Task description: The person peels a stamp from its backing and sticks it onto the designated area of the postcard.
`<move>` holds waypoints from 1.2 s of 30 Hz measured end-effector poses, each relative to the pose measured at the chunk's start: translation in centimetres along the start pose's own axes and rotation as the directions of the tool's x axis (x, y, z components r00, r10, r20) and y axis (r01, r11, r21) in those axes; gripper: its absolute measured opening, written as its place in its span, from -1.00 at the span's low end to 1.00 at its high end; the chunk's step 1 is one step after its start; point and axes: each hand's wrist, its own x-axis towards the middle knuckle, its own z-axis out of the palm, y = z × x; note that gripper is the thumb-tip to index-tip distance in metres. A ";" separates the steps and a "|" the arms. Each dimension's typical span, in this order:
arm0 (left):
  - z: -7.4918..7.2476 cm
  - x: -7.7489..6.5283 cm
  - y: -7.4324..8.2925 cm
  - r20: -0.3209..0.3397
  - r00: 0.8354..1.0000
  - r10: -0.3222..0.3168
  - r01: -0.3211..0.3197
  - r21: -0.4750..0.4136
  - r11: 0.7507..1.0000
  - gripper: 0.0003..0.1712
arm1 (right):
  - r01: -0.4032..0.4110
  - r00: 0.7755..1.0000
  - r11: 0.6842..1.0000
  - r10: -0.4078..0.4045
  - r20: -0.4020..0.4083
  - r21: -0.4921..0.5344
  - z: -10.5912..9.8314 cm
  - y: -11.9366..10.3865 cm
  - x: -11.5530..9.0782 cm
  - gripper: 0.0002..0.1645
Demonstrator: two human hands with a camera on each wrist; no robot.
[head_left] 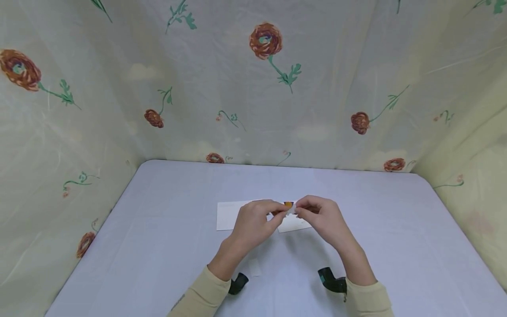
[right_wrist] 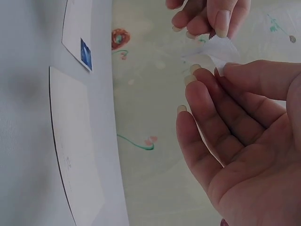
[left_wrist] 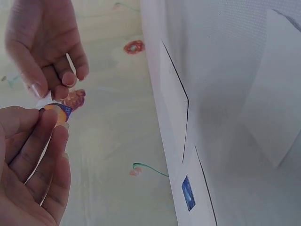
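Observation:
My left hand (head_left: 255,220) pinches a small orange and blue stamp (left_wrist: 61,113) between thumb and fingers. My right hand (head_left: 325,218) holds the white paper (right_wrist: 223,52) at the stamp's other side, thumb against forefinger. A serrated edge shows on this piece in the right wrist view. Both hands are raised over two white envelopes that lie side by side. The left envelope (head_left: 229,215) bears a blue stamp (left_wrist: 188,193) at its right end, covered by my left hand in the head view. The right envelope (head_left: 291,225) is partly hidden under my hands.
A small white paper slip (head_left: 255,267) lies on the white tabletop (head_left: 174,211), nearer to me than the envelopes. Black wrist-camera mounts (head_left: 332,281) stick out beside my sleeves. A flowered curtain (head_left: 190,88) surrounds the table's back and sides.

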 end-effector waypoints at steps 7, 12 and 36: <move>0.0 0.0 -0.1 -0.009 1.000 0.010 -0.011 -0.007 1.000 -0.89 | -0.022 0.998 0.999 0.020 -0.051 -0.027 -0.2 0.3 0.0 -0.87; 0.1 0.0 -0.1 -0.011 1.000 0.017 -0.016 0.011 1.000 -0.88 | -0.001 0.993 1.000 -0.001 -0.120 -0.011 -0.3 0.3 -0.1 -0.86; -0.1 -0.1 -0.2 -0.018 1.000 -0.021 0.022 0.051 0.998 -0.87 | -0.062 0.983 0.994 0.076 0.166 -0.088 -3.5 1.7 -0.4 -0.90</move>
